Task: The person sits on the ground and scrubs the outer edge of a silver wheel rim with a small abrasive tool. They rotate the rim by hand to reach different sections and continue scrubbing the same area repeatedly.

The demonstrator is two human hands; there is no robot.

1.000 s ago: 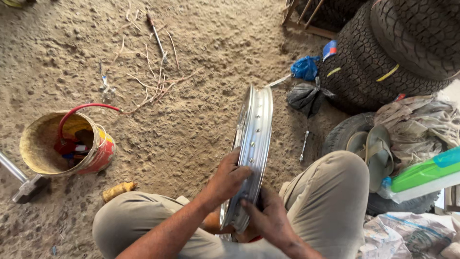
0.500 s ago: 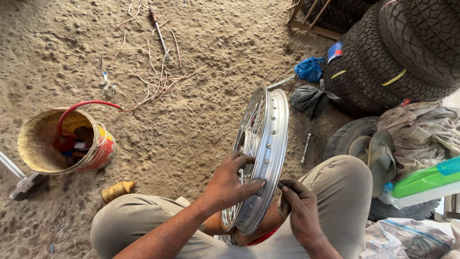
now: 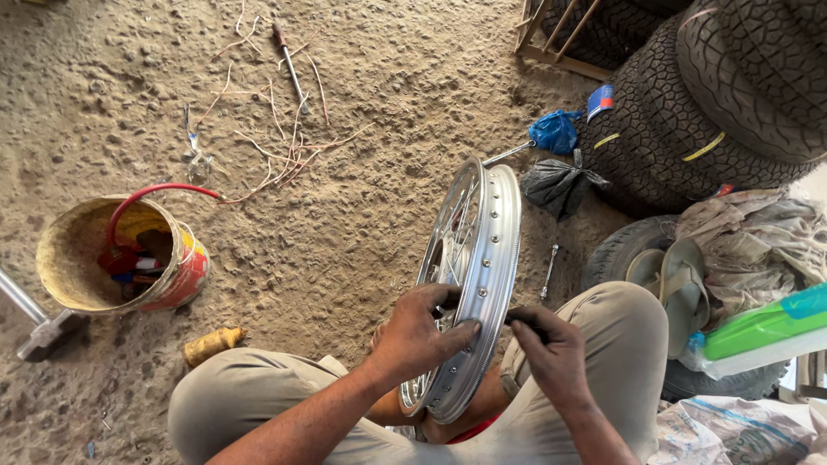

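Ground was loose, lumpy sand (image 3: 362,224), footprinted, no paving. A person sat on it, knees in tan trousers spread wide, a spoked rim (image 3: 478,275) standing upright on edge between the legs, tilted slightly, its lower arc hidden at the lap.

Left hand (image 3: 418,336) lay over the rim's near edge, fingers curled onto the spoke side, thumb pressed on the drilled silver band. Right hand (image 3: 551,353) sat just beside the rim's other edge, fingers pinched on a small dark tool (image 3: 517,317) whose tip touched the rim; kind of tool could not be told.

To the left, a worn yellow-and-red bucket (image 3: 185,275) stood on the sand, a red hose (image 3: 159,191) looping over its mouth, small items inside. A hammer (image 3: 39,323) lay at the left edge, a yellowish rag (image 3: 211,344) near the knee. Thin wires (image 3: 276,146) were scattered farther out.

To the right, knobby tyres (image 3: 689,112) were stacked high; blue bag (image 3: 554,131) and black bag (image 3: 558,185) at their base. Sandals (image 3: 668,275) rested on a smaller tyre, beside crumpled cloth (image 3: 758,241) and a green container (image 3: 762,327).
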